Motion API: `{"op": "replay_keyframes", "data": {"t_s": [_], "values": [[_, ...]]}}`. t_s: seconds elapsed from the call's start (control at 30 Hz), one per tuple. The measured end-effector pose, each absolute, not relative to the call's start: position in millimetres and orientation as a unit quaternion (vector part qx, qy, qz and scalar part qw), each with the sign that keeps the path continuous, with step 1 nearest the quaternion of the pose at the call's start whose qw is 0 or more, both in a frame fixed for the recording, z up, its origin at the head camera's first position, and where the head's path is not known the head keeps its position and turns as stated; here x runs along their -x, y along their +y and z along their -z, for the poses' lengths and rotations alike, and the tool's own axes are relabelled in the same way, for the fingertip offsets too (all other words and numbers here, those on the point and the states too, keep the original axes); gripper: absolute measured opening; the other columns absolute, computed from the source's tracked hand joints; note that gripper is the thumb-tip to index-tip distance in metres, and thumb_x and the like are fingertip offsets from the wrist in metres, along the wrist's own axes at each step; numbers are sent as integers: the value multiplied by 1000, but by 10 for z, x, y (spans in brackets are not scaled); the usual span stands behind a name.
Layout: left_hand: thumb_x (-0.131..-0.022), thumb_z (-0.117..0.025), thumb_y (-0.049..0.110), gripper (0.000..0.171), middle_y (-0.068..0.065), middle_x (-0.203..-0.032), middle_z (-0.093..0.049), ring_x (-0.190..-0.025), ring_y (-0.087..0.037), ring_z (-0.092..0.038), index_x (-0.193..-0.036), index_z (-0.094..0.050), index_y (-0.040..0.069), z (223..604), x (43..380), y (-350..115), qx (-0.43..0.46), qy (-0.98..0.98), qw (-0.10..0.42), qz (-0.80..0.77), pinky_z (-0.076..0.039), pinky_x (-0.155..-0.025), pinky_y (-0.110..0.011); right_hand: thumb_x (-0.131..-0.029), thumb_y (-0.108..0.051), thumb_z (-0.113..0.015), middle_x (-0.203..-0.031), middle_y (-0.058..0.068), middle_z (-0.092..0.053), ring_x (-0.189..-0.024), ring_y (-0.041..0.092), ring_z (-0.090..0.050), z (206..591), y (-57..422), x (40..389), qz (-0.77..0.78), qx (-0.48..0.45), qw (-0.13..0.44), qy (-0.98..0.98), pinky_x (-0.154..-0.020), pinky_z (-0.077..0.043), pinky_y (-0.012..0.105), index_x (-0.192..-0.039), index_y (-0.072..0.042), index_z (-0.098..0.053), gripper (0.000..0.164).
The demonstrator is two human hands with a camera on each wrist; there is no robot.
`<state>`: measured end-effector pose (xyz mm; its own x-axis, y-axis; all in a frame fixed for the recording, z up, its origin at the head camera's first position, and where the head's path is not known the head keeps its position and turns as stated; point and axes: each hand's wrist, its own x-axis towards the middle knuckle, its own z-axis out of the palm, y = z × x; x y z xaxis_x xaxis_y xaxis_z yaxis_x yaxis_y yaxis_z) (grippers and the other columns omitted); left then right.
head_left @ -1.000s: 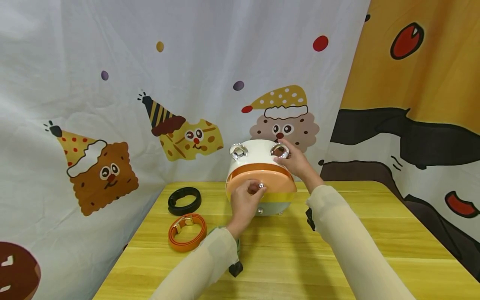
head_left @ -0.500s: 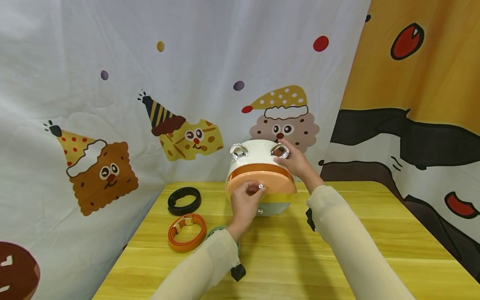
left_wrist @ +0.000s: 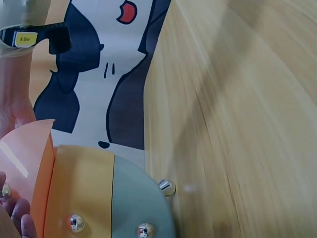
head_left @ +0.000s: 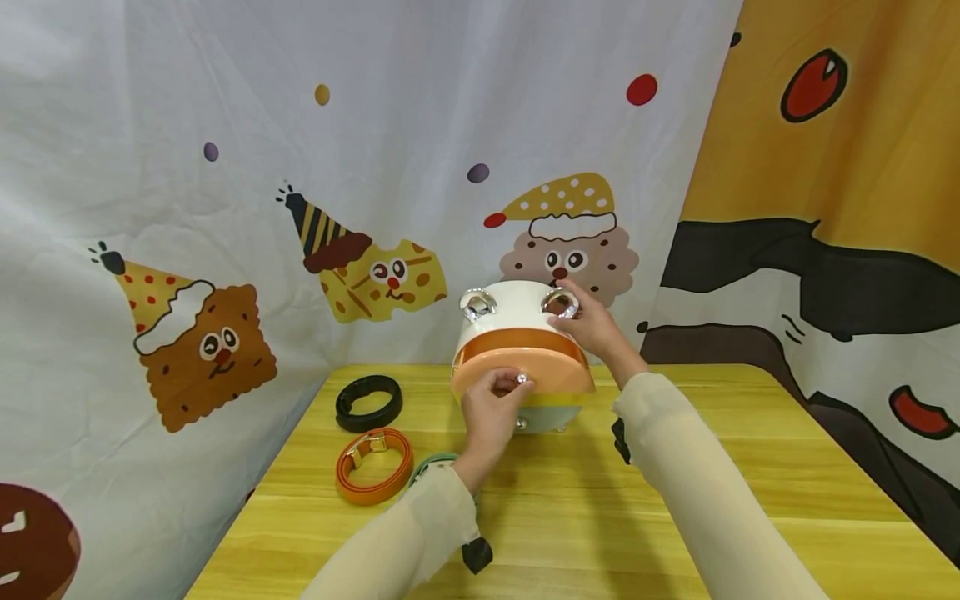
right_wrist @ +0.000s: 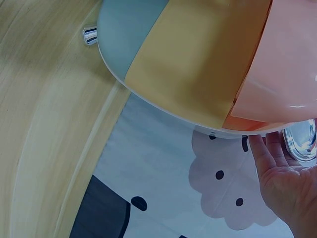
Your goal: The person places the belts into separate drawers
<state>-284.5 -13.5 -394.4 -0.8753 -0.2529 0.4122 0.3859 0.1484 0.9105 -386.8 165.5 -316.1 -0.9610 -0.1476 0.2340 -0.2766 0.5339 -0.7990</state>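
Two hands are engaged on one small cabinet [head_left: 517, 310], which I find standing upright near the far edge of the wooden table [head_left: 720, 517].

Left hand [head_left: 491, 410]: from my station I observe thumb and forefinger pinching the shiny knob [head_left: 522, 378] of the peach drawer [head_left: 564, 372]. That drawer stands partly out; an orange interior shows above its front, and the left wrist view confirms it projecting beyond the yellow drawer [left_wrist: 84, 181].

Right hand [head_left: 591, 323]: gripping the cabinet's upper corner at the silver ring [head_left: 572, 302] on that side, thumb in front. The right wrist view shows its fingers extended along the back of the cabinet.

Below, the yellow drawer and the grey-green drawer [left_wrist: 138, 196] sit flush with each other, each bearing its own knob. I note a metal foot [left_wrist: 167, 187] touching the tabletop.

To the left of the cabinet I record three coiled bands: a black coil [head_left: 375, 422], an orange coil [head_left: 367, 497] with gold-coloured buckle just nearer, and a green coil [head_left: 437, 457], partly hidden by the left sleeve [head_left: 427, 529].

A cartoon-printed cloth [head_left: 405, 108] hangs behind.
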Motion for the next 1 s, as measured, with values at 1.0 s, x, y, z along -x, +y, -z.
{"op": "replay_keyframes", "data": {"t_s": [1.0], "values": [[-77,-86,10,17,-2,-77,-68,-66,-12,-61,-87,-73,6,3958,2592,-133,51,-692,231,682,-50,-56,-22,-97,-13,-66,-155,17,-35,-128,38,-48,3178,1669,3885,-455,-121,69,-879,-105,-41,52,-157,-24,-28,72]]}}
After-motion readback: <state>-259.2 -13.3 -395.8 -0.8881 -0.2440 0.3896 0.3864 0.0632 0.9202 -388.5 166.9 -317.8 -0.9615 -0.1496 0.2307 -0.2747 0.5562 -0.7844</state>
